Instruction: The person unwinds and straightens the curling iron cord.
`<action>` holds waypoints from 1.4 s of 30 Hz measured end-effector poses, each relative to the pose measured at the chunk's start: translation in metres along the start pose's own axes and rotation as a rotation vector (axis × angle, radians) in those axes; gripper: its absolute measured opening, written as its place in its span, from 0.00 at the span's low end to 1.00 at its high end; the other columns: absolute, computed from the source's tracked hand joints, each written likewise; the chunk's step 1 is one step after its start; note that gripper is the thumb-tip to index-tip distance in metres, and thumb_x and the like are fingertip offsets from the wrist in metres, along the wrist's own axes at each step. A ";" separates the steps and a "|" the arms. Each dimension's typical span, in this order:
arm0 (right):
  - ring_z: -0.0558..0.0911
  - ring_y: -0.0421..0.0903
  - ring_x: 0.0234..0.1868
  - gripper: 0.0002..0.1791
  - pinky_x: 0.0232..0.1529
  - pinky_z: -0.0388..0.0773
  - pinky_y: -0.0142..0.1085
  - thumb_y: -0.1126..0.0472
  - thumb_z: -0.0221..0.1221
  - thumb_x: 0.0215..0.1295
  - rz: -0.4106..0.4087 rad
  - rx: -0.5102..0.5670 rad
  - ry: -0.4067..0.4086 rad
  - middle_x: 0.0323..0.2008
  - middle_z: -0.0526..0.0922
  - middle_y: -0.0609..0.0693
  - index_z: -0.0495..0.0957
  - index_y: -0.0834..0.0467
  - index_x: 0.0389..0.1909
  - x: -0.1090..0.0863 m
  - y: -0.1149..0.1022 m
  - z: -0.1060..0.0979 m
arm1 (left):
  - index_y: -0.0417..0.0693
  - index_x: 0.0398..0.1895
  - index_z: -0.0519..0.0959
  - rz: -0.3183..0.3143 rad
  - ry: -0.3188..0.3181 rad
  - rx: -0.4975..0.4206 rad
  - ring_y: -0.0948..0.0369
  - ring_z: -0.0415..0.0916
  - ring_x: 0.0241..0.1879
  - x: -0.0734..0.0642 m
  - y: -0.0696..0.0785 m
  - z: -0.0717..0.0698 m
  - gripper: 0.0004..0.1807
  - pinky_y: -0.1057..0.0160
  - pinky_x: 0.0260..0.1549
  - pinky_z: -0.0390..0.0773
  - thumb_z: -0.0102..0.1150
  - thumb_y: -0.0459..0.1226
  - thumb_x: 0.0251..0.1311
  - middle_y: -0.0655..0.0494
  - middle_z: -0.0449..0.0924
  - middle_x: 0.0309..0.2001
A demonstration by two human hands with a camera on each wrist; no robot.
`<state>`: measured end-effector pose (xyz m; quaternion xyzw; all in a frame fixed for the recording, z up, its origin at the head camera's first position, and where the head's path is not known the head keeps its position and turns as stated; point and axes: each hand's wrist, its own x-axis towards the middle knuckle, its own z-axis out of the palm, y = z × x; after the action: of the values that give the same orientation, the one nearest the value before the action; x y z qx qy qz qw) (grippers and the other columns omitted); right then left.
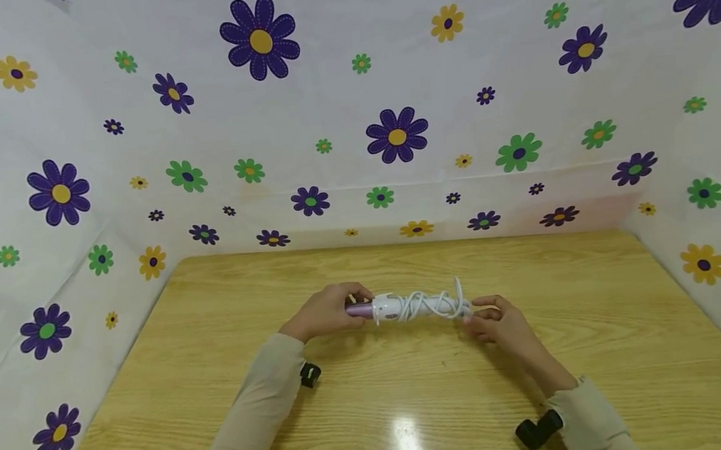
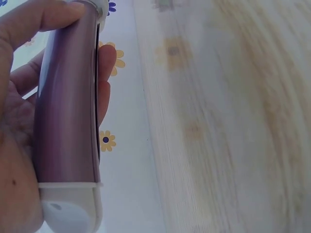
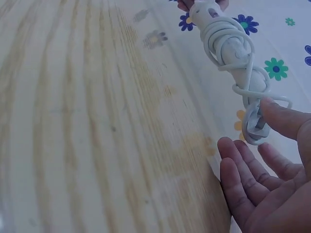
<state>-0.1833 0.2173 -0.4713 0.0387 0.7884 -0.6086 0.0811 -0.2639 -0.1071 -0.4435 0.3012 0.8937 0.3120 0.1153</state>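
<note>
A hair curling iron with a purple barrel (image 2: 68, 107) and a white handle (image 1: 386, 308) is held above the wooden table, roughly level. My left hand (image 1: 326, 310) grips the barrel, its thumb along one side and fingertips showing past the other edge in the left wrist view. White cord (image 3: 250, 73) winds in loose crossing loops around the handle. At the handle's far end, my right hand (image 1: 505, 330) has its thumb against the cord near the plug (image 3: 257, 127). The other right fingers (image 3: 238, 187) are spread and slightly bent, below the plug.
The wooden table (image 1: 223, 416) spreads beneath both hands. A white cloth (image 1: 324, 106) printed with flowers hangs behind it and along both sides. Black devices (image 1: 538, 431) are strapped at both wrists over the light sleeves.
</note>
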 end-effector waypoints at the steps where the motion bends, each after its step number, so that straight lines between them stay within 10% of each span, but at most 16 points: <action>1: 0.84 0.39 0.35 0.30 0.38 0.81 0.34 0.59 0.60 0.65 0.000 0.006 -0.006 0.39 0.83 0.49 0.62 0.68 0.63 0.000 0.000 0.000 | 0.50 0.50 0.79 -0.002 0.002 0.006 0.63 0.74 0.36 0.000 0.000 0.000 0.20 0.62 0.40 0.75 0.68 0.36 0.50 0.56 0.81 0.42; 28: 0.74 0.41 0.20 0.22 0.19 0.71 0.32 0.62 0.65 0.59 -0.066 -0.246 0.133 0.38 0.79 0.61 0.67 0.63 0.50 -0.001 -0.008 0.008 | 0.56 0.49 0.79 -0.008 0.044 0.146 0.65 0.74 0.35 -0.004 0.013 0.003 0.21 0.62 0.36 0.74 0.68 0.38 0.49 0.60 0.82 0.41; 42: 0.82 0.39 0.32 0.32 0.35 0.80 0.33 0.56 0.63 0.63 0.009 0.012 -0.007 0.44 0.78 0.52 0.62 0.66 0.62 -0.001 -0.003 -0.009 | 0.56 0.49 0.80 -0.025 0.095 0.103 0.65 0.74 0.34 -0.005 0.014 0.000 0.21 0.64 0.34 0.73 0.69 0.39 0.48 0.60 0.82 0.41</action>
<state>-0.1840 0.2247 -0.4658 0.0406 0.7842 -0.6132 0.0861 -0.2538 -0.1016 -0.4343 0.2802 0.9167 0.2782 0.0610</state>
